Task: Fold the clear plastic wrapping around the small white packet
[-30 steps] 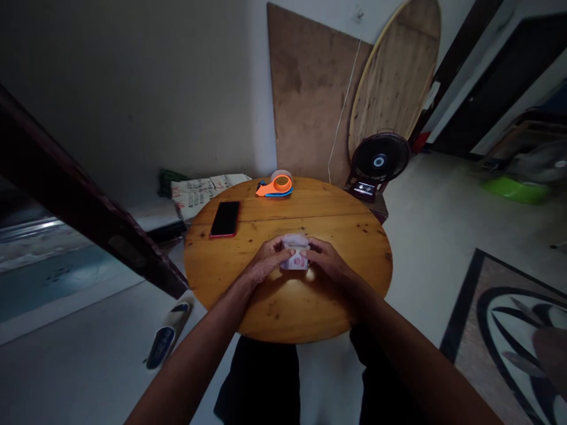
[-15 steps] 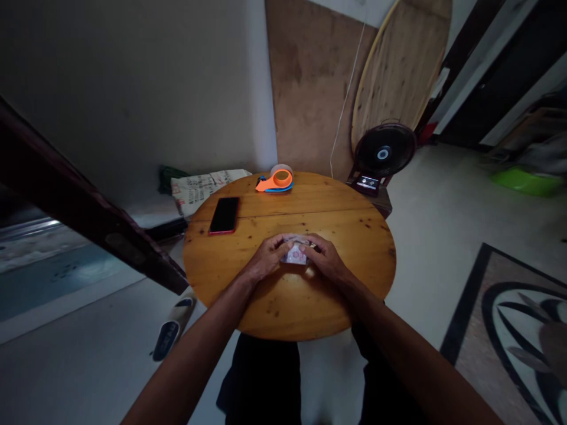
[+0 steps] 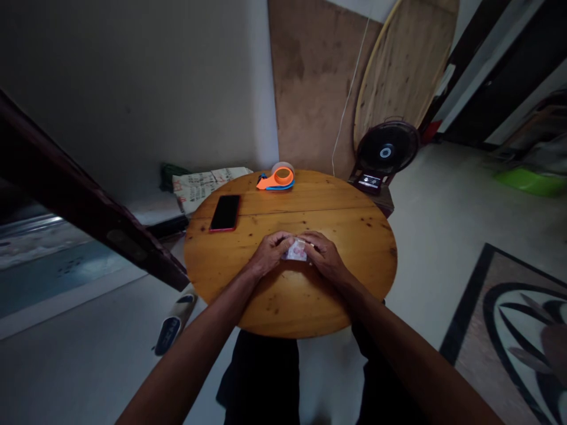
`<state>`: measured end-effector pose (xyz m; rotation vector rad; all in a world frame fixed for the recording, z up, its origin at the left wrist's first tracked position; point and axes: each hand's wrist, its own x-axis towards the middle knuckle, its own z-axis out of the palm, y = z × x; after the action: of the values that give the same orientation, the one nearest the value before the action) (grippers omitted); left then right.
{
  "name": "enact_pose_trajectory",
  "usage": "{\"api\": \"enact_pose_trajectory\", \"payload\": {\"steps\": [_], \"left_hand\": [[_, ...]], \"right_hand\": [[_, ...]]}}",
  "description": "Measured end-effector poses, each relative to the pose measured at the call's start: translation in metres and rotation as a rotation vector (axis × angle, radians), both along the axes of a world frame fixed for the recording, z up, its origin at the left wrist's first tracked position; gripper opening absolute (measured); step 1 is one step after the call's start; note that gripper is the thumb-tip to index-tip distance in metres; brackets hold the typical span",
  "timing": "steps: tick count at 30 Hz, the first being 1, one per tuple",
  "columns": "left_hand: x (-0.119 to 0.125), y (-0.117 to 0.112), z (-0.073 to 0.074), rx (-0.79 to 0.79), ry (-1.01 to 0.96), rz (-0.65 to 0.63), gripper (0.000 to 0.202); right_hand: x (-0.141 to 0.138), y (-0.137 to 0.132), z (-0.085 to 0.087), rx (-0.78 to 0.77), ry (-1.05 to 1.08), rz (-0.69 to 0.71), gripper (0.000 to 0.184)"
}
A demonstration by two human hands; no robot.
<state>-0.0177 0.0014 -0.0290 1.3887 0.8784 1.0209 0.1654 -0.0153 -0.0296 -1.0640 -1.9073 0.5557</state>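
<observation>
Between my hands, over the middle of the round wooden table [image 3: 283, 307], is a small pale box [image 3: 297, 250] with pinkish markings on its face. My left hand [image 3: 273, 251] grips its left side, thumb on the face and fingers curled behind. On the other side my right hand [image 3: 323, 254] closes on it in the same way, its thumb near the right edge. The fingers hide the back and both sides of the box, and its exact kind is too small to make out.
An orange and blue tape dispenser [image 3: 275, 179] lies at the table's far edge. A black phone [image 3: 225, 213] with a red rim lies at the left. Beyond the right edge stands a dark round appliance [image 3: 386, 153]. A slipper [image 3: 173, 324] is on the floor.
The box has tilted a little, so less of its lower edge shows. Both hands stay closed on it in nearly the same place. The view has shifted slightly.
</observation>
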Motion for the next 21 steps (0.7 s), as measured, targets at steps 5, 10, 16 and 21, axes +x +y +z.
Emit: {"api": "enact_pose_trajectory", "payload": {"steps": [5,10,16,21], "left_hand": [[0.001,0.003,-0.005,0.009,-0.001,0.023,0.037],[0.003,0.004,-0.008,0.012,-0.020,0.050,0.036],[0.007,0.004,-0.003,0.005,-0.036,0.079,0.035],[0.009,0.005,0.002,0.065,0.066,0.114,0.032]], "right_hand": [[-0.001,0.001,-0.002,0.078,-0.041,-0.021,0.028],[-0.001,0.004,-0.005,0.104,-0.059,-0.029,0.029],[-0.003,0.003,-0.003,0.087,-0.033,-0.037,0.028],[-0.005,0.000,0.001,-0.017,0.018,-0.048,0.028]]}}
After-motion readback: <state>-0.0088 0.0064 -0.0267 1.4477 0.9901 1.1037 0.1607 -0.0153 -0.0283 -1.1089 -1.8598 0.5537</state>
